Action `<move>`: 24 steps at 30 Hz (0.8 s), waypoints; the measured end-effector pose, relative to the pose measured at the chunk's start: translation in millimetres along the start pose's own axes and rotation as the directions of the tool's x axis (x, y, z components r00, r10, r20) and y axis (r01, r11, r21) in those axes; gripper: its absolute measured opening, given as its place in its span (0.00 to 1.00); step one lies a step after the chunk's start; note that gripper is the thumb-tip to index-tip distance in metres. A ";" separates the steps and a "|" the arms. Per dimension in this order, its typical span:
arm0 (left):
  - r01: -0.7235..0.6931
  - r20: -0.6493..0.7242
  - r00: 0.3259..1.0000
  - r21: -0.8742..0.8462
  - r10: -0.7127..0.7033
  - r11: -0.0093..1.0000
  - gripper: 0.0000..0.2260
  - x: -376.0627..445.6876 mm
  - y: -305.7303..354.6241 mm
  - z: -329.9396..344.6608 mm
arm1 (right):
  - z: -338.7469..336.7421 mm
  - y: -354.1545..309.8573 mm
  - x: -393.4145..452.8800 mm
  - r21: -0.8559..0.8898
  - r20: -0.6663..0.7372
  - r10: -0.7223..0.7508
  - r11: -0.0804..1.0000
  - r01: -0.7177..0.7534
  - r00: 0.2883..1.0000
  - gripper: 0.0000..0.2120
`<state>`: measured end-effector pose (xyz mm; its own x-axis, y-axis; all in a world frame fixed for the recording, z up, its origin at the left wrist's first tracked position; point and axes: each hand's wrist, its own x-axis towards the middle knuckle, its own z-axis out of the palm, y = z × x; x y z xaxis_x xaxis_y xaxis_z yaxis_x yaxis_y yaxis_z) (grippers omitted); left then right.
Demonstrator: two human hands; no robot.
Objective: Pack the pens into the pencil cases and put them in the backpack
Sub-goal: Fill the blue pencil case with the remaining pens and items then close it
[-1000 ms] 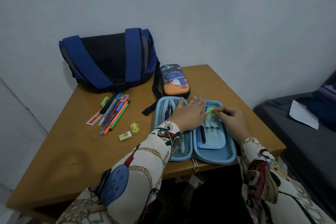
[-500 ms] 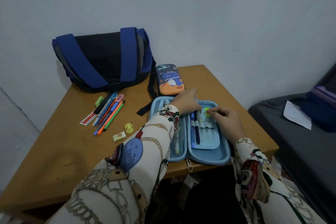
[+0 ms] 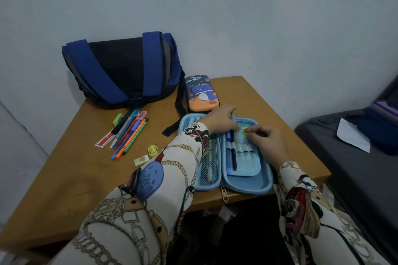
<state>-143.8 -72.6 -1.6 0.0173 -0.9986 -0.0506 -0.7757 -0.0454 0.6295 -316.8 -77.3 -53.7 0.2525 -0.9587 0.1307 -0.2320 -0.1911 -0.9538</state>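
Now the left hand (image 3: 221,121) has lifted a pen (image 3: 233,121) over the open pencil case (image 3: 247,187).

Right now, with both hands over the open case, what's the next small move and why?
Probably slide the pale pen in the left hand down into a free loop of the open light-blue pencil case; two blue pens already sit there, while the right hand steadies it.

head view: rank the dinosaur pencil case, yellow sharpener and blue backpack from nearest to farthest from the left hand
1. dinosaur pencil case, just behind the left hand.
2. yellow sharpener, out to its left on the table.
3. blue backpack, at the far left by the wall.
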 end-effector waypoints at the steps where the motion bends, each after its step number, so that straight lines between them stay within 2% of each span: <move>1: -0.004 0.003 1.000 0.002 0.004 1.000 0.35 -0.7 -0.6 0.3 | -0.1 -0.3 0.2 -0.006 0.004 -0.001 1.000 0.001 1.000 0.09; 5: 0.004 -0.010 1.000 -0.014 -0.005 1.000 0.36 -0.9 -0.3 2.3 | -1.0 -0.6 -0.2 -0.004 0.022 -0.007 1.000 0.007 1.000 0.09; 10: 0.013 0.047 0.999 0.023 -0.014 1.000 0.34 -1.3 -1.3 2.8 | 0.0 0.2 1.0 0.011 0.018 -0.003 1.000 0.002 1.000 0.09; 12: -0.007 0.053 0.999 0.018 0.006 1.000 0.34 -3.6 -1.4 3.2 | -0.6 -0.6 0.8 0.017 0.026 0.001 1.000 -0.001 1.000 0.09; 18: -0.099 0.042 0.995 0.141 0.094 0.985 0.32 -14.8 1.3 11.3 | -0.8 -1.4 0.1 0.002 0.014 -0.004 1.000 0.004 1.000 0.10; 24: -0.107 0.026 0.994 0.157 0.105 0.982 0.29 -27.1 -2.3 11.7 | -0.9 -3.6 -1.3 -0.004 0.012 0.001 1.000 -0.001 1.000 0.11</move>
<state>-149.9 -45.0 -10.8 -0.0804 -0.9967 -0.0050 -0.8622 0.0671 0.5021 -317.2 -75.6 -50.2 0.2632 -0.9564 0.1263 -0.2357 -0.1907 -0.9529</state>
